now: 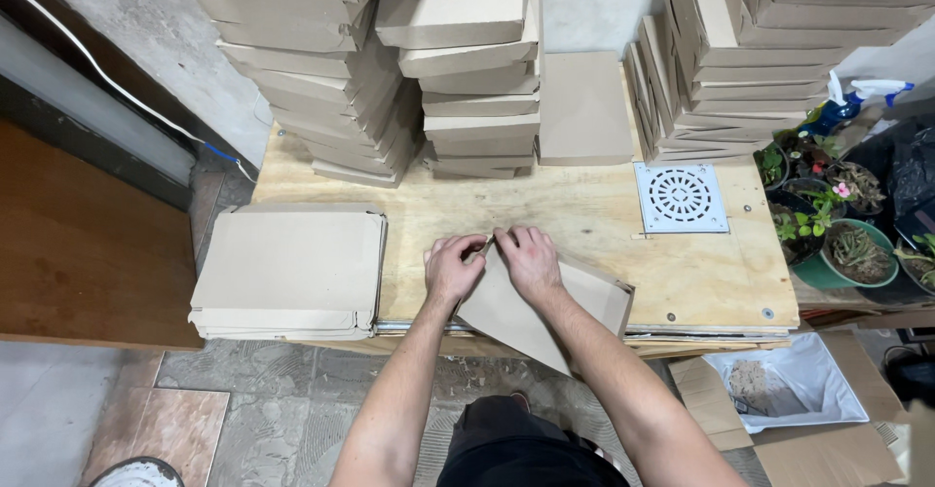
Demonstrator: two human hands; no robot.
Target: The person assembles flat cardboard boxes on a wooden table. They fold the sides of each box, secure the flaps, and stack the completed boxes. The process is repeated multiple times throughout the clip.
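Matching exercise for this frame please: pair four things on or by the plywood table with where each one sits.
1. flat cardboard piece
2. white drain grate
3. pile of flat cardboard
4. potted plants

a. off the table's right end
b. under both hands, left hand and right hand
c. table's left end, overhanging
d. flat on the table, right of the hands

Pairs: 1-b, 2-d, 3-c, 4-a

A pale plywood bench (682, 273) stands against a rough grey plaster wall (146, 29). Below lies a worn mottled stone-tile floor (253, 390). At left sits a brown wooden board (78, 243); potted green plants (828, 224) crowd the right.
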